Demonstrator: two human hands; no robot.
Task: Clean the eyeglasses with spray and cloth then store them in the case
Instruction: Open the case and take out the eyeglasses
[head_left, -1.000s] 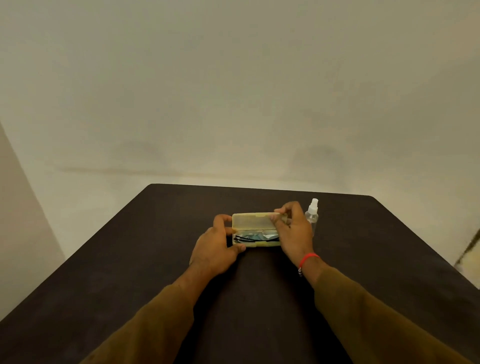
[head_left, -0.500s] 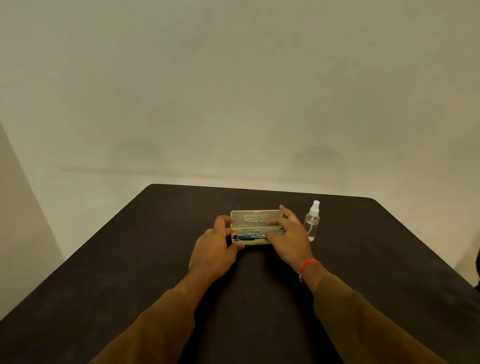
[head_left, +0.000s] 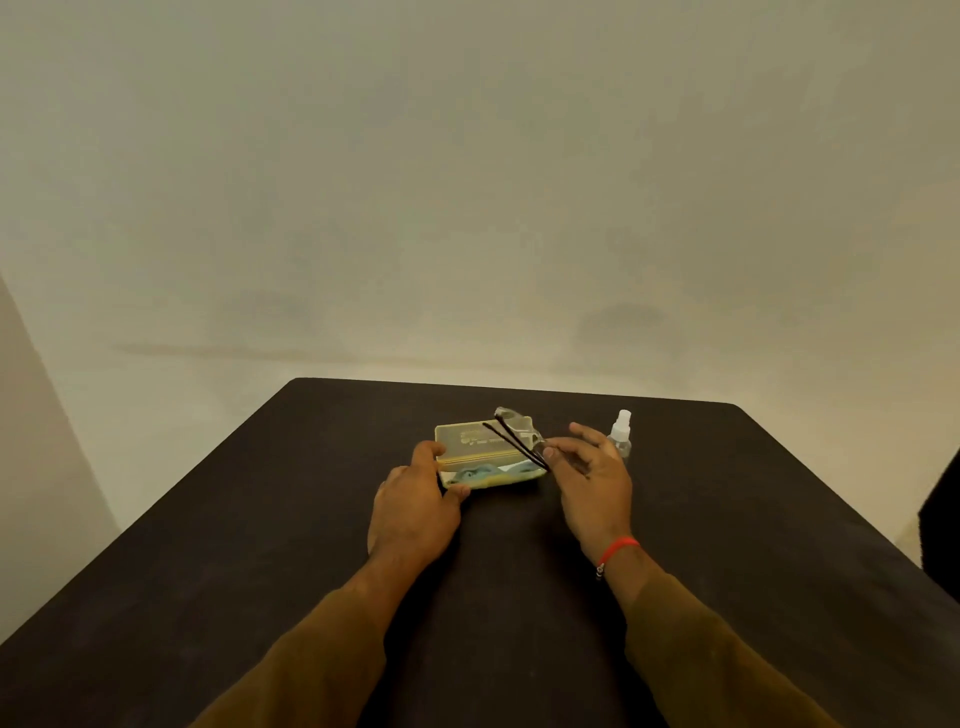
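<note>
A yellowish translucent eyeglass case (head_left: 470, 440) lies open in the middle of the dark table (head_left: 260, 519), its lid tipped back. A light blue cloth (head_left: 480, 473) lies inside the lower half. My left hand (head_left: 415, 506) grips the case's left end. My right hand (head_left: 589, 475) pinches the eyeglasses (head_left: 517, 439) by one end; they hang tilted above the case, clear lenses up and dark temples slanting down toward my fingers. A small clear spray bottle (head_left: 621, 434) with a white nozzle stands upright just right of my right hand.
A plain pale wall stands behind the table. The table's far edge (head_left: 519, 385) runs just beyond the case. A dark object (head_left: 943, 514) shows at the right border of the view.
The case lid has swung fully back. My right hand has lifted the eyeglasses out of the case and up to the right. The left hand stays on the case.
</note>
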